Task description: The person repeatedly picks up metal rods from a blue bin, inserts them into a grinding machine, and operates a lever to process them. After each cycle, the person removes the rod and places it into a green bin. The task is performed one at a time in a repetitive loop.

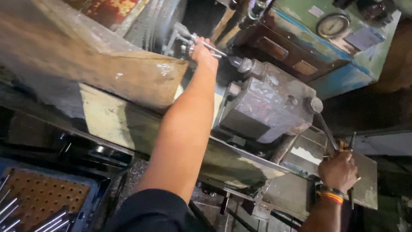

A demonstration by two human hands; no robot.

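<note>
My left hand (204,52) reaches far forward and is closed on a thin metal rod (214,48) held at the lathe chuck (183,41). The rod lines up with the pointed tip of the grey tailstock (268,105). My right hand (339,169), with a striped band on the wrist, grips the slim lever handle (327,131) that hangs from the tailstock's right end. My left arm, in a dark sleeve, crosses the machine bed.
A large worn wooden plank (86,60) lies across the machine at left. A blue tray (40,197) with a perforated board and several metal rods sits at lower left. A green-blue machine body with a round gauge (332,25) stands behind.
</note>
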